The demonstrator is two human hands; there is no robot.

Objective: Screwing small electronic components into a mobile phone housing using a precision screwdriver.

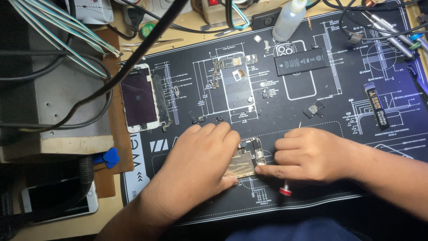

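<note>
I see a black repair mat [312, 196] on my tan workbench [107, 214], bearing a phone screen assembly [139, 98], a black battery [302, 61], an opened phone chassis [247, 158], a squeeze bottle [289, 20] and small loose parts [314, 109].

both forearms come in from the bottom edge and meet near the middle. the left hand [203, 156] lies palm down, fingers bent, thumb tucked low. the right hand [307, 154] is curled loosely, its index finger stretched out towards the left hand.
</note>
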